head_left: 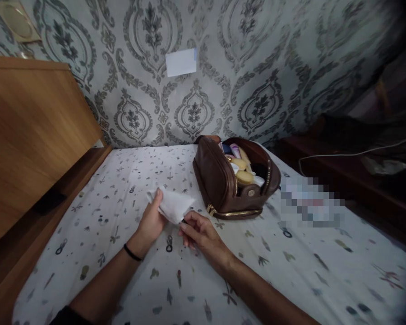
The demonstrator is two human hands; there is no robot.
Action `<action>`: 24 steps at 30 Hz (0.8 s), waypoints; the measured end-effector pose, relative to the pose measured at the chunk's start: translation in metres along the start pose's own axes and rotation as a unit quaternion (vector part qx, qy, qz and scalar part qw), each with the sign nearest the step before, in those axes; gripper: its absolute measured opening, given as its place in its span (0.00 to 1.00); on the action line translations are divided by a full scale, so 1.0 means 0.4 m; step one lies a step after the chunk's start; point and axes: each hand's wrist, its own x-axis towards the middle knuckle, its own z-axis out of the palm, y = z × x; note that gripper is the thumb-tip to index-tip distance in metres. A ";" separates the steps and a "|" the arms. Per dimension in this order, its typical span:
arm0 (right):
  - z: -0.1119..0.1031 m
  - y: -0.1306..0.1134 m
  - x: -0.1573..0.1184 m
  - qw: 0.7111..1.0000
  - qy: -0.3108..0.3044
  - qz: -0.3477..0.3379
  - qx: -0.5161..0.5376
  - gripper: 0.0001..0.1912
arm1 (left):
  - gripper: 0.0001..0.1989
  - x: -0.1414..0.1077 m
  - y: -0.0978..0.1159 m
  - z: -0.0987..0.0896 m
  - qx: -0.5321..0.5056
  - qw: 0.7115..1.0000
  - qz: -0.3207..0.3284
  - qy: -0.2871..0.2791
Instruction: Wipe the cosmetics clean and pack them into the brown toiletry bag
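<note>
A white folded cloth or tissue is held above the patterned sheet. My left hand grips its left side, thumb on top, with a black band round the wrist. At its lower right corner, the fingers of my right hand pinch a small dark thing that is mostly hidden. To the right of my hands stands a brown leather bag, unzipped, with yellow, white, pink and blue items inside.
The printed white sheet spreads under everything. A wooden cabinet stands at the left, a patterned wall behind. To the right of the bag lies a pixelated item; a white cable crosses a dark ledge.
</note>
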 end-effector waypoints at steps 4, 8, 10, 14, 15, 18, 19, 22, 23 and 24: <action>0.004 -0.003 -0.003 1.000 -0.020 0.014 0.013 0.24 | 0.26 0.006 0.004 -0.005 -0.009 1.000 -0.001 0.021; 0.009 -0.006 -0.008 0.997 -0.035 0.027 0.056 0.23 | 0.20 0.003 0.002 -0.013 -0.006 1.000 -0.007 -0.020; 0.008 -0.007 -0.008 0.996 -0.026 0.035 0.078 0.24 | 0.18 -0.002 0.002 -0.014 0.011 0.998 -0.015 -0.054; 0.003 -0.007 -0.001 0.990 -0.008 0.050 0.132 0.26 | 0.20 -0.018 -0.004 -0.011 0.065 0.985 -0.075 -0.141; 0.002 -0.007 0.002 0.988 -0.003 0.052 0.144 0.27 | 0.22 -0.022 -0.007 -0.010 0.078 0.978 -0.092 -0.170; 0.000 -0.007 0.008 0.985 0.007 0.050 0.163 0.28 | 0.23 -0.031 -0.014 -0.006 0.108 0.961 -0.116 -0.227; 0.000 -0.006 0.009 0.985 0.009 0.049 0.164 0.28 | 0.23 -0.032 -0.016 -0.005 0.112 0.960 -0.111 -0.231; 0.001 -0.004 0.009 0.986 0.002 0.058 0.157 0.29 | 0.23 -0.030 -0.015 -0.004 0.107 0.967 -0.095 -0.212; 0.002 -0.003 0.008 0.986 0.000 0.065 0.152 0.29 | 0.23 -0.029 -0.013 -0.004 0.101 0.971 -0.085 -0.197; 0.002 -0.003 0.007 0.987 0.001 0.071 0.148 0.29 | 0.23 -0.027 -0.010 -0.004 0.096 0.976 -0.073 -0.181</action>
